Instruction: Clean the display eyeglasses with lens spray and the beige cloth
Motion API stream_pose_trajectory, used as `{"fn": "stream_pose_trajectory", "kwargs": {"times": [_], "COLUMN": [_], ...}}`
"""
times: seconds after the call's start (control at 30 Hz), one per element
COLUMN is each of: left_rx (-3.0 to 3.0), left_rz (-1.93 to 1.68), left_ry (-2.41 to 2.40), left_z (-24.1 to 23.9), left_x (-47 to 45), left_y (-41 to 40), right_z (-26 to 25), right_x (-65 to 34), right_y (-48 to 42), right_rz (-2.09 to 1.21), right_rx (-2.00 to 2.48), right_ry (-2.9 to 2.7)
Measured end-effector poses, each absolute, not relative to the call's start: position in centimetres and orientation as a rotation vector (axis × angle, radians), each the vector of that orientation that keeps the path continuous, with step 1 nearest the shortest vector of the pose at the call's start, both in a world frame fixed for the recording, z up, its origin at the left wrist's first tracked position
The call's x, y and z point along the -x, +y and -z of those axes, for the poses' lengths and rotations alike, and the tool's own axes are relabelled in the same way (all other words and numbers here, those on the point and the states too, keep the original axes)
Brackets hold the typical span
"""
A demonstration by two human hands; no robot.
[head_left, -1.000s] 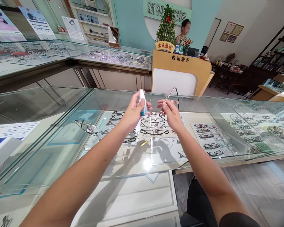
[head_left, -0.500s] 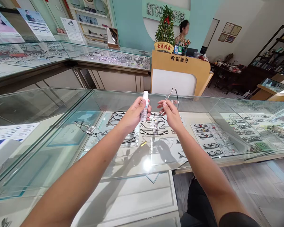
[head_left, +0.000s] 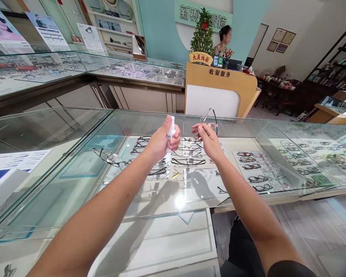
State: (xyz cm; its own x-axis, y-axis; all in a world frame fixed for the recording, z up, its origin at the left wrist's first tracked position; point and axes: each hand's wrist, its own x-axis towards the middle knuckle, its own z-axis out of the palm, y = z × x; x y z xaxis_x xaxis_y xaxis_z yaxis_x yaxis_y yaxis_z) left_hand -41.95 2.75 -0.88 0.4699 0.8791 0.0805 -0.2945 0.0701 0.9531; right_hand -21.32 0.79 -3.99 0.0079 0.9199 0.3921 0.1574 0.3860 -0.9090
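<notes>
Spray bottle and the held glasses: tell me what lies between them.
Head view: nothing. Only open air separates the spray bottle and the glasses; displayed frames lie below.

The bottle (head_left: 171,133) is white. The glasses (head_left: 215,117) are thin, black and silver, with a white tag (head_left: 212,125) marked red. Under the green-tinted glass counter (head_left: 127,123) lie black frames (head_left: 188,161) on white. Behind the counter are an orange-tan desk (head_left: 248,86) with a white panel, a green plant (head_left: 202,32) with a red bow, and a teal wall (head_left: 158,30).
</notes>
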Motion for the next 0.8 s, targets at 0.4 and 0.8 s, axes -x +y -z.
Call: {"fn": "stream_pose_trajectory", "kwargs": {"times": [0.4,0.8], "left_rx": [-1.194,-1.17], "left_rz": [-0.932,-1.008], "left_ry": [0.567,0.389], "left_z": [1.0,2.2], "left_x": [41.8,41.6], "left_y": [2.2,3.0], "right_z": [4.1,4.0], "right_x": [21.3,21.1], "right_y": [1.0,1.0], "right_rz": [-0.807,-0.799], "right_rx": [1.013,1.01], "right_ry": [-1.469,-1.441]}}
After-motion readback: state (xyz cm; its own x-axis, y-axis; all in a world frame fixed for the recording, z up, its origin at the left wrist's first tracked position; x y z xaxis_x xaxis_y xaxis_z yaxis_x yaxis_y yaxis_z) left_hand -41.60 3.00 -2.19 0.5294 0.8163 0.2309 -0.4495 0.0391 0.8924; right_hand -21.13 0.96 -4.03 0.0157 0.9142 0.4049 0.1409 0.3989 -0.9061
